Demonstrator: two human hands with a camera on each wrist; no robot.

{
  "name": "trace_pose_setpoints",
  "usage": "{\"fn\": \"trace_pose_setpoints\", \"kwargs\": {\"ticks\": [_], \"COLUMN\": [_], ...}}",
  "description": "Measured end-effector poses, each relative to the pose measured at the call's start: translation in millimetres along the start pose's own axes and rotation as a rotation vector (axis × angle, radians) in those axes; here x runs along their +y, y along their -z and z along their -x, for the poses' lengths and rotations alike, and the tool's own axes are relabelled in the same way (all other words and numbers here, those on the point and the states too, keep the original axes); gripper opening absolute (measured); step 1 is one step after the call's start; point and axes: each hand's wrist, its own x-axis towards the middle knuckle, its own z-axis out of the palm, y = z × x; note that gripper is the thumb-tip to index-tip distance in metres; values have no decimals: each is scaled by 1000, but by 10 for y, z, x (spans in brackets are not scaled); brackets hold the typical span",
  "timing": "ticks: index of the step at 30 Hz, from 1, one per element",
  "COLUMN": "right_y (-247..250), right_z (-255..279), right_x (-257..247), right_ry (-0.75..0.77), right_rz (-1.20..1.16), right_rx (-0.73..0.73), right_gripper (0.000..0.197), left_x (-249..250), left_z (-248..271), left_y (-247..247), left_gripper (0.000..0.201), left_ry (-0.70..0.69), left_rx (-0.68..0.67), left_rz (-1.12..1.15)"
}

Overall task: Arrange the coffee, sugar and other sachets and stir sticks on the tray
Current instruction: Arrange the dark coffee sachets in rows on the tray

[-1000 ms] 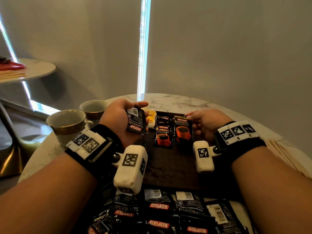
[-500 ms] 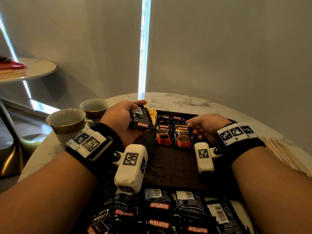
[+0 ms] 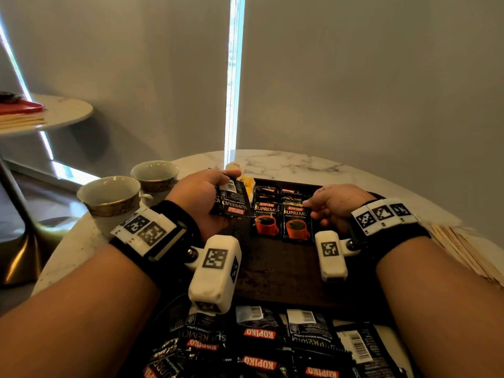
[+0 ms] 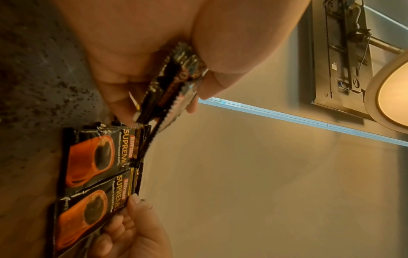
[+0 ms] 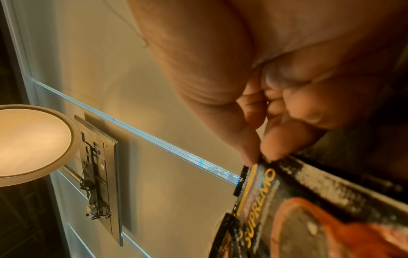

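The left hand (image 3: 201, 197) grips a small bunch of coffee sachets (image 3: 231, 201) between thumb and curled fingers, back face up with the barcode showing (the left wrist view shows several packets edge-on in the grasp). Just right of those fingers, two rows of sachets lie overlapped on the dark tray (image 3: 275, 268), the nearest pair showing orange cups. The right hand (image 3: 335, 204) has thumb and forefinger pinched on the top corner of the right-hand front sachet (image 3: 297, 222), which lies on the tray; its other fingers are curled under. Beyond the left fingertips a yellow sachet (image 3: 248, 184) peeks out at the tray's far edge. Nearer the person than both wrists lies a loose heap of sachets (image 3: 261, 347). Stir sticks (image 3: 463, 246) lie fanned on the marble table (image 3: 286, 163), outside the right wrist; two cups (image 3: 111, 195) stand outside the left wrist.
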Motion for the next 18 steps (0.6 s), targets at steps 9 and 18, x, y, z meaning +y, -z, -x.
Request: {"fn": "trace_pose_setpoints", "kwargs": {"ticks": [9, 18], "right_y": [-15, -37], "right_z": [48, 194], "right_x": [-57, -216], "right_ry": [-51, -98], "right_rz": [31, -19], "right_rx": [39, -55], "right_gripper": [21, 26], "left_x": [-14, -76], "left_z": [-19, -15], "left_y": [-10, -58], "left_gripper": [38, 33], "left_ry": [44, 71], "left_rx": [37, 8], "left_rz": [-101, -90]}}
